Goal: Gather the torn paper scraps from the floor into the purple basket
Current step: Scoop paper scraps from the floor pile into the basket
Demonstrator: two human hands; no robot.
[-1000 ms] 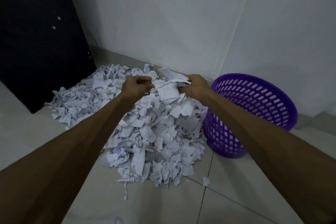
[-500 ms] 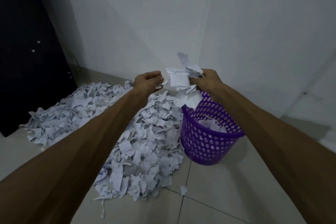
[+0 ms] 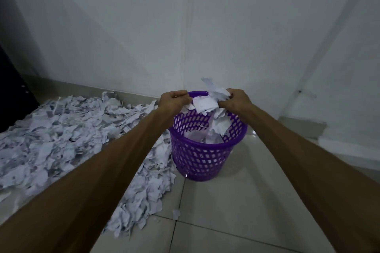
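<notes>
A purple perforated basket (image 3: 202, 159) stands on the tiled floor near the room's corner, with white scraps inside it. Both my hands hover over its rim. My right hand (image 3: 235, 102) grips a bunch of torn paper scraps (image 3: 206, 103), and some pieces hang or fall from it into the basket. My left hand (image 3: 174, 99) is curled at the bunch's left side, touching the scraps. A wide heap of torn paper (image 3: 61, 135) covers the floor left of the basket.
White walls meet in a corner right behind the basket. A dark door or cabinet (image 3: 12, 92) stands at the far left edge. One stray scrap (image 3: 176, 213) lies on the bare tiles in front of the basket.
Both hands lifted a bunch of scraps off the heap and carried it right, over the basket. My view turned right with them. Scraps now drop into the basket.
</notes>
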